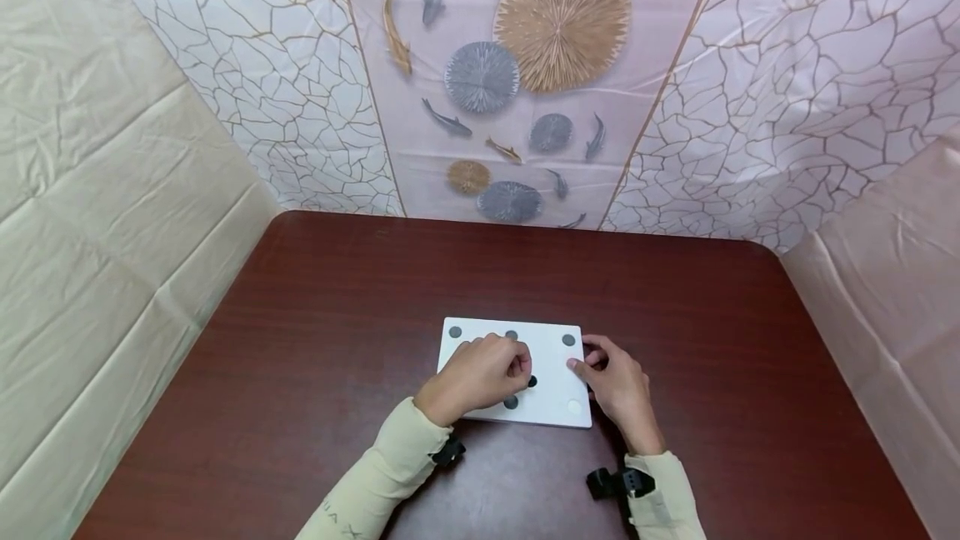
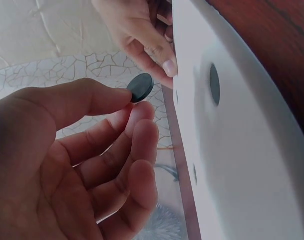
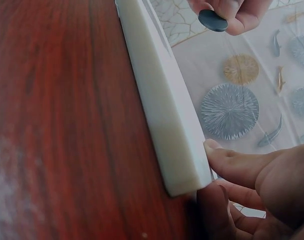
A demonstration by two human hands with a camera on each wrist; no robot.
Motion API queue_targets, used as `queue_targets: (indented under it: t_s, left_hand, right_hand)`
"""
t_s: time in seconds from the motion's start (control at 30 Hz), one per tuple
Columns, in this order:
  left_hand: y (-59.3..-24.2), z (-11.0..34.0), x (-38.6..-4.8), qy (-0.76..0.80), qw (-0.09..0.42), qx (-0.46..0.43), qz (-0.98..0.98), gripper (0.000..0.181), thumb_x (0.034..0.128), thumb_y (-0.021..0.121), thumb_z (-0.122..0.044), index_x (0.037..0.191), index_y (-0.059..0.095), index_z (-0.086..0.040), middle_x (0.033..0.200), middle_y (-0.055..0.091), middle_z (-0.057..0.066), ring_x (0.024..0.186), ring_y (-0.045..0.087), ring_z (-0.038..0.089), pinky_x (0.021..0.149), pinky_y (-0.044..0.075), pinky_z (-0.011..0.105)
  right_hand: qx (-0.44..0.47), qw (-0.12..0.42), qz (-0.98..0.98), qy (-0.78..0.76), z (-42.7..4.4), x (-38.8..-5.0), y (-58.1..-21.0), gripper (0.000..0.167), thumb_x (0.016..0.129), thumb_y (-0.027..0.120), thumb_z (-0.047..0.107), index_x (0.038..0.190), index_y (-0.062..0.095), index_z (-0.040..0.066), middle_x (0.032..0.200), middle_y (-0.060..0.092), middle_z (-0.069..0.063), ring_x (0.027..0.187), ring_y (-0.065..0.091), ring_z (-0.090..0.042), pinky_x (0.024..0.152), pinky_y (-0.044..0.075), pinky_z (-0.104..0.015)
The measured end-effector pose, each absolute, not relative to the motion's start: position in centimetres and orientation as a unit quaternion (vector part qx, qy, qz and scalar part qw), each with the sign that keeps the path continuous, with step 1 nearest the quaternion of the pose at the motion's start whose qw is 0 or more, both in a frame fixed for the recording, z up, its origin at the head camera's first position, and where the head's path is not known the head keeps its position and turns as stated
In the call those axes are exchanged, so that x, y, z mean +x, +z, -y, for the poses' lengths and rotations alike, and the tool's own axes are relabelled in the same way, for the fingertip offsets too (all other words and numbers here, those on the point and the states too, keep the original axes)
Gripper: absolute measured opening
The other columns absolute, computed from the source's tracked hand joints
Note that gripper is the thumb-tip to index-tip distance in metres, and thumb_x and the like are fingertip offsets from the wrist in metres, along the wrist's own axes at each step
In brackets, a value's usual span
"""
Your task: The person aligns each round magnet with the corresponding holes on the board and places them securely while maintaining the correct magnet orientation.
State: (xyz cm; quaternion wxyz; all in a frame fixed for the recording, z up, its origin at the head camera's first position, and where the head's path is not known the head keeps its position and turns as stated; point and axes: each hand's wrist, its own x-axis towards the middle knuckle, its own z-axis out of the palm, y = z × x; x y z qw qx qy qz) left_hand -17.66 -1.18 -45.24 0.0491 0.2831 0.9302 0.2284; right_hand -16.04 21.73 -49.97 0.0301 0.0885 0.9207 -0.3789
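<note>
A white rectangular board (image 1: 551, 369) lies flat on the table, with several dark grey round spots on its top face. Between thumb and index fingertip, my left hand (image 1: 480, 369) pinches a small dark disc (image 2: 142, 87) just above the board; the other fingers curl loosely beside it. The same disc (image 3: 213, 20) shows at the top of the right wrist view. My right hand (image 1: 617, 382) grips the board's right edge, its thumb (image 3: 229, 157) on the top face and its fingers at the side. Part of the board's left side is hidden under my left hand.
A pale round spot (image 1: 574, 407) marks the board's near right corner. The dark reddish-brown table (image 1: 337, 315) extends around the board. A patterned cloth (image 1: 510, 140) hangs behind it, and plain cream cloths (image 1: 112, 232) stand at the sides.
</note>
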Motion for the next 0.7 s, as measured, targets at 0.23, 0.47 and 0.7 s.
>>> queue_targets:
  t_s: [0.23, 0.47, 0.7]
  left_hand:
    - [-45.6, 0.6, -17.3, 0.235, 0.053, 0.280, -0.929, 0.019, 0.0915, 0.068, -0.011, 0.078, 0.066, -0.024, 0.063, 0.053, -0.016, 0.054, 0.049, 0.002, 0.048, 0.040, 0.023]
    - [-45.7, -0.4, -17.3, 0.227, 0.046, 0.280, -0.932, 0.017, 0.0921, 0.070, -0.015, 0.079, 0.066, -0.025, 0.064, 0.053, -0.017, 0.056, 0.050, 0.002, 0.049, 0.040, 0.024]
    - [-46.1, -1.7, -17.4, 0.227, 0.046, 0.290, -0.929, 0.014, 0.0927, 0.071, -0.017, 0.082, 0.069, -0.025, 0.070, 0.056, -0.018, 0.060, 0.051, 0.001, 0.053, 0.041, 0.025]
  right_hand:
    - [0.093, 0.036, -0.919, -0.381, -21.7, -15.8, -50.2, 0.047, 0.099, 0.076, 0.027, 0.140, 0.064, 0.008, 0.103, 0.067, -0.006, 0.064, 0.063, -0.013, 0.090, 0.043, -0.051]
    - [0.088, 0.031, -0.922, -0.377, -21.9, -15.9, -50.2, 0.047, 0.098, 0.076, 0.027, 0.140, 0.064, 0.008, 0.102, 0.068, -0.006, 0.065, 0.063, -0.012, 0.096, 0.041, -0.055]
    - [0.082, 0.028, -0.924, -0.371, -22.1, -16.3, -50.0, 0.047, 0.098, 0.076, 0.029, 0.139, 0.064, 0.008, 0.102, 0.068, -0.004, 0.072, 0.064, -0.014, 0.103, 0.035, -0.062]
